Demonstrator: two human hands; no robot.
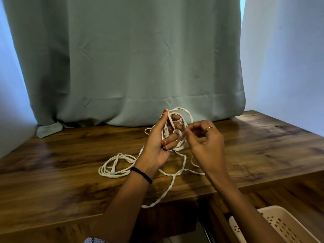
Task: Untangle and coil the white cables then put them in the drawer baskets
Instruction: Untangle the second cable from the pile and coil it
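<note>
A person stands at a brown wooden table [70, 172] with both hands up over the middle of it. The left hand [157, 144] is turned palm up, and its fingers curl round a bunch of loops of a white cable [182, 113], so the cable is wound about that hand. A white plug [165, 132] at one end of this cable lies across the fingers. A black band [141, 174] sits on the left wrist. The right hand [208, 146] is just beside the loops, with its fingers bent in toward the thumb; I cannot tell if it pinches the cable or only hovers close to it. A ring [209, 128] shows on one finger. A long twisted tail [168, 188] of the cable hangs down from the hands, runs across the table and drops over the front edge. A second white cable [114, 166] lies on the table to the left of the hands, already wound into a flat ring. Down at the bottom right, a cream basket [280, 223] with little holes sits in an open drawer; the part I can see has nothing in it. A pale green curtain [131, 58] hangs behind the table.
</note>
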